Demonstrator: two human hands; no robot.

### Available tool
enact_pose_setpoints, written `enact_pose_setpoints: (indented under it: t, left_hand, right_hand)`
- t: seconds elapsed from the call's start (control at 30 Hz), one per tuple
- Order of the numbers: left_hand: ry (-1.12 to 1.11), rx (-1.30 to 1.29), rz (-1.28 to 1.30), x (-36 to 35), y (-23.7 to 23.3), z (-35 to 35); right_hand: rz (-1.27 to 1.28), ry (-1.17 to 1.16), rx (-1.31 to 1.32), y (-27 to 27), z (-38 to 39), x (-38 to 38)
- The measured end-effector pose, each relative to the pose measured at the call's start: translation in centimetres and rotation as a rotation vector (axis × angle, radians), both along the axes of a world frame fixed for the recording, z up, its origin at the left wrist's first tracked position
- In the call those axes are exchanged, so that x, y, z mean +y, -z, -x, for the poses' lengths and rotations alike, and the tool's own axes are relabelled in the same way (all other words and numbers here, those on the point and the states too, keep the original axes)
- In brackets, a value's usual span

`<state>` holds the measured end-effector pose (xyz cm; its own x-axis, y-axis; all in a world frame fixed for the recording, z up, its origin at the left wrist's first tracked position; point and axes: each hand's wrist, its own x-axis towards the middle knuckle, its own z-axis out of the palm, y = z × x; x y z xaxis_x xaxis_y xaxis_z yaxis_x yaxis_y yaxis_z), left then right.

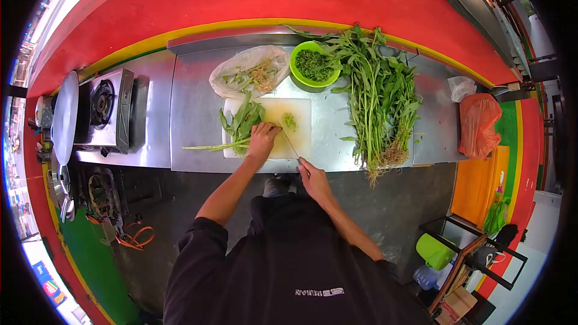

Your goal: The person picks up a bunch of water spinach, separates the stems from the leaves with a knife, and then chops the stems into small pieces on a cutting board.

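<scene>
My left hand (262, 138) presses down on a bunch of leafy green stalks (239, 126) that lies across a pale cutting board (301, 114). My right hand (313, 177) grips the handle of a knife (291, 142) whose thin blade reaches up to the stalk ends beside my left fingers. A small heap of chopped greens (290, 121) sits on the board just past the blade.
A green bowl (313, 65) of chopped greens stands behind the board. A big pile of uncut greens (379, 99) lies to the right. A plastic bag with trimmings (250, 72) is at the back left. A gas stove (108, 111) is far left, an orange bag (478, 123) far right.
</scene>
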<state>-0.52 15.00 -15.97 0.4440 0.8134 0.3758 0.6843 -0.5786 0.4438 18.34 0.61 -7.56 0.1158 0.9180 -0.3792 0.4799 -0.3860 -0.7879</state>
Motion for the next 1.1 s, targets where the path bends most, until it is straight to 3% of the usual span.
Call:
enact_pose_setpoints:
  t: [0.17,0.23,0.47,0.53,0.87,1.03,1.1]
  left_hand:
    - [-0.036,0.041,0.031,-0.2,-0.1,-0.3]
    - [-0.031,0.051,0.066,-0.6,-0.9,-0.1]
    - [-0.011,-0.047,0.072,-0.7,-1.8,-0.7]
    - [-0.014,-0.038,0.076,-0.9,-1.5,-0.5]
    - [-0.003,-0.039,0.095,-0.3,-1.7,-0.3]
    - [-0.004,0.01,0.09,-0.5,-1.7,-0.2]
    - [-0.009,0.019,0.088,-0.6,-1.9,-0.2]
  right_hand:
    - [-0.248,-0.037,-0.094,3.2,0.0,0.3]
    - [-0.219,-0.094,-0.157,3.4,-0.1,0.9]
    - [-0.218,-0.052,0.085,2.1,-1.2,0.3]
    - [-0.075,-0.085,0.055,1.8,-1.7,0.5]
    - [-0.095,-0.074,0.026,1.4,-1.1,0.4]
    - [-0.302,-0.062,-0.014,3.7,-0.3,0.8]
    - [-0.247,-0.056,-0.005,3.7,0.0,1.1]
